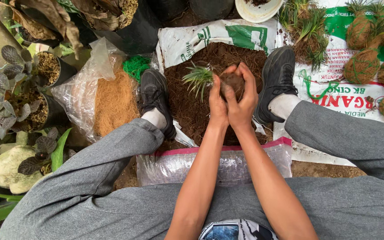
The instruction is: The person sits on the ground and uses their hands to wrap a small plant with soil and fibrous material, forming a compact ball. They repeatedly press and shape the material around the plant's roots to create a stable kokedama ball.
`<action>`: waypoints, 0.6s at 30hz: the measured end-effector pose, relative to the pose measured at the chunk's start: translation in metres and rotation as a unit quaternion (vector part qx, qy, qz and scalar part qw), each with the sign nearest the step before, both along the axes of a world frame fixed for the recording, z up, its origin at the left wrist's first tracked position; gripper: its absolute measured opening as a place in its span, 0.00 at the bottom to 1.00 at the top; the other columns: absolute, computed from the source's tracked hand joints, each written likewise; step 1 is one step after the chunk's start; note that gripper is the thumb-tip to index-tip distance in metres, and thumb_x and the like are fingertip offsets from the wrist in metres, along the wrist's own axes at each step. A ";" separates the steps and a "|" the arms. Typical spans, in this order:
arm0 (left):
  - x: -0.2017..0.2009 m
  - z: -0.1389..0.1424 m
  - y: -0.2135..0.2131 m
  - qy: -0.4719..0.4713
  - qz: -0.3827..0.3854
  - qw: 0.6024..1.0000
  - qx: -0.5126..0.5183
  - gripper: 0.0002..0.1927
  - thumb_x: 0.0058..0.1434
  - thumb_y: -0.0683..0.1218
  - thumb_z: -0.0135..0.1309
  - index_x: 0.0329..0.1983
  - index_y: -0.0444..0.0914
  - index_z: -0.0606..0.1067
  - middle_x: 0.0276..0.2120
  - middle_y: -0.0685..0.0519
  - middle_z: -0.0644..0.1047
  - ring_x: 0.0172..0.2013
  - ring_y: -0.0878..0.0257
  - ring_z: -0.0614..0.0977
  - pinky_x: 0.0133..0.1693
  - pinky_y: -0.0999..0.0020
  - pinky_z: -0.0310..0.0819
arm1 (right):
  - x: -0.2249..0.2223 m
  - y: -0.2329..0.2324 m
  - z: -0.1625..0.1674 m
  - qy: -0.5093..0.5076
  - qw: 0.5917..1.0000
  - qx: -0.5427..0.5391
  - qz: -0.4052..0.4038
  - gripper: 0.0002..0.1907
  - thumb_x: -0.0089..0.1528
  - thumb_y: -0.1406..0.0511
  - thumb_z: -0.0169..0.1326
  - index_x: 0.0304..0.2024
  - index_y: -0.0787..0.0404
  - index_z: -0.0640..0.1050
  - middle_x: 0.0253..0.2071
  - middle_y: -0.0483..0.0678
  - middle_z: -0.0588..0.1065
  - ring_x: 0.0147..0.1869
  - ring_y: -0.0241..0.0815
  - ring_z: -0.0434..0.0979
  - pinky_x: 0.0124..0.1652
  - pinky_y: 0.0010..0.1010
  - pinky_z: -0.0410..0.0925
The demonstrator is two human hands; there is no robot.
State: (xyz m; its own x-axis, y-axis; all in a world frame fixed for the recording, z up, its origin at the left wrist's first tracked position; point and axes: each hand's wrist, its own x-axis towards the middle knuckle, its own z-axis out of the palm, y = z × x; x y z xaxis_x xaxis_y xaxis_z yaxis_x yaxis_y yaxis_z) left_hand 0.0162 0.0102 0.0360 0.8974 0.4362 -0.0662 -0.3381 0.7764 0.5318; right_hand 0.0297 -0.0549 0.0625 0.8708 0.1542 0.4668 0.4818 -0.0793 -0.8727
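Note:
My left hand (218, 103) and my right hand (244, 98) press together around a brown ball of soil (233, 82). A small spiky green plant (197, 78) sticks out of the ball to the left. Both hands hover over a pile of dark brown soil (191, 103) spread on a white sack (187, 41) between my two black shoes.
A clear bag of orange-brown coconut fibre (112, 103) and a tangle of green string (136, 66) lie at left. Several fibre-wrapped plant balls (362, 65) tied with green string rest on a printed sack at right. Potted dark-leaved plants (10, 95) stand far left. A white bowl (258, 10) sits at top.

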 end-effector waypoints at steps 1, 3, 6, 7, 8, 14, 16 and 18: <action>-0.001 0.005 -0.002 0.021 0.001 0.998 0.058 0.29 0.78 0.61 0.40 0.64 0.32 0.71 0.59 0.47 0.75 0.59 0.57 0.77 0.64 0.60 0.69 | -0.001 -0.001 0.005 -0.023 1.000 0.015 0.009 0.30 0.71 0.53 0.56 0.65 0.69 0.68 0.70 0.60 0.66 0.74 0.58 0.67 0.69 0.44 0.62; -0.004 0.014 0.000 0.061 0.004 0.983 0.175 0.32 0.77 0.61 0.38 0.70 0.33 0.67 0.66 0.47 0.71 0.64 0.58 0.74 0.67 0.59 0.65 | -0.004 -0.001 0.016 -0.017 1.000 -0.012 -0.015 0.30 0.69 0.52 0.60 0.61 0.68 0.71 0.65 0.59 0.70 0.69 0.56 0.72 0.66 0.44 0.65; 0.000 0.025 0.010 0.051 0.036 0.940 0.334 0.33 0.79 0.61 0.38 0.74 0.32 0.65 0.69 0.42 0.71 0.69 0.55 0.71 0.72 0.62 0.59 | -0.005 0.000 0.029 0.071 0.997 -0.003 -0.016 0.30 0.66 0.51 0.63 0.58 0.67 0.74 0.56 0.55 0.76 0.61 0.51 0.78 0.60 0.39 0.69; 0.000 0.027 0.013 0.042 0.041 0.948 0.312 0.33 0.77 0.59 0.42 0.74 0.31 0.64 0.68 0.41 0.71 0.68 0.53 0.72 0.71 0.59 0.62 | -0.008 0.000 0.032 0.117 0.993 0.007 -0.010 0.29 0.65 0.51 0.63 0.57 0.66 0.75 0.53 0.54 0.78 0.57 0.49 0.80 0.58 0.37 0.71; 0.001 0.028 0.016 0.032 0.045 0.955 0.291 0.33 0.76 0.58 0.45 0.73 0.30 0.64 0.68 0.40 0.70 0.67 0.51 0.73 0.70 0.56 0.65 | -0.009 0.001 0.035 0.095 0.995 0.008 0.001 0.26 0.66 0.53 0.62 0.57 0.66 0.76 0.53 0.53 0.78 0.58 0.49 0.80 0.58 0.36 0.71; -0.004 0.014 0.014 0.010 0.018 0.988 0.151 0.21 0.78 0.52 0.47 0.53 0.27 0.73 0.48 0.36 0.79 0.50 0.49 0.83 0.56 0.56 0.77 | -0.018 0.010 0.036 0.064 0.997 -0.009 -0.029 0.11 0.69 0.62 0.60 0.46 0.66 0.80 0.43 0.52 0.79 0.49 0.45 0.82 0.50 0.34 0.72; -0.004 0.008 0.012 0.059 0.039 0.983 0.168 0.20 0.80 0.50 0.47 0.44 0.26 0.75 0.40 0.36 0.81 0.44 0.50 0.84 0.51 0.57 0.78 | -0.018 0.007 0.032 0.083 0.996 -0.010 -0.040 0.10 0.69 0.64 0.58 0.44 0.66 0.81 0.39 0.52 0.80 0.44 0.44 0.82 0.46 0.33 0.72; -0.004 0.005 0.008 0.111 0.056 0.973 0.193 0.19 0.77 0.48 0.46 0.38 0.28 0.76 0.35 0.38 0.82 0.39 0.53 0.84 0.46 0.60 0.78 | -0.018 0.005 0.027 0.069 0.997 -0.016 -0.033 0.10 0.69 0.64 0.58 0.43 0.67 0.80 0.40 0.52 0.80 0.44 0.44 0.82 0.46 0.33 0.72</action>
